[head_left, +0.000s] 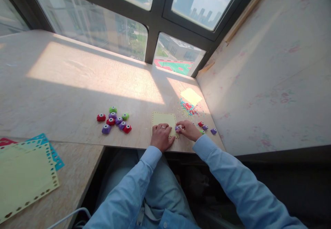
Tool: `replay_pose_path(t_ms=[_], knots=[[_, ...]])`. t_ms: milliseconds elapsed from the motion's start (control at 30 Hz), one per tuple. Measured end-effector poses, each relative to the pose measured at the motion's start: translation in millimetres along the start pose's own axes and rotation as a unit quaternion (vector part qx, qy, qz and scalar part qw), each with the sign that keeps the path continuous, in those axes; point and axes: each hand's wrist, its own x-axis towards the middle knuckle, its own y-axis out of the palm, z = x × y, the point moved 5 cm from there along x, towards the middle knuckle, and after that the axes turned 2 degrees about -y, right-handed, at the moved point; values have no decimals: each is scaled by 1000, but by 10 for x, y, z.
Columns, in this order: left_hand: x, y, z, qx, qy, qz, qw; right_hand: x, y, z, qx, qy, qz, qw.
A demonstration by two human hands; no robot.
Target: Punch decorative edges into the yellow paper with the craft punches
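Note:
A small yellow paper sheet (163,119) with punched holes along its edges lies near the table's front edge. My left hand (160,136) rests on its near part, fingers curled and pressing it down. My right hand (188,129) is closed on a small purple hole punch (178,128) at the sheet's right edge. Both sleeves are light blue.
A cluster of red, purple and green punches (115,119) lies to the left. A few more punches (207,127) sit right of my hand. Coloured confetti (189,108) and another yellow sheet (191,96) lie beyond. Punched sheets (24,174) lie at far left. A wall (269,77) stands on the right.

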Motion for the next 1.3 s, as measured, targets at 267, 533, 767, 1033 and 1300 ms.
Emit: replay_pose_path(t_ms=[267,533,767,1033,1300], knots=[[8,1,2,2,1,-2,1000,-102,-14,-86,-117,-44,-31,992],[10,49,29,2,0,-13,1000,-178,-171,-323,-5,-14,-97,995],[-19,15,1,-30,36,-75,996,-429,-42,-238,302,69,-137,941],[-288,-151,-185,-119,89,-173,974,-753,245,137,568,150,-185,788],[-418,-269,-235,-147,19,-180,972,-762,411,634,572,123,-162,795]])
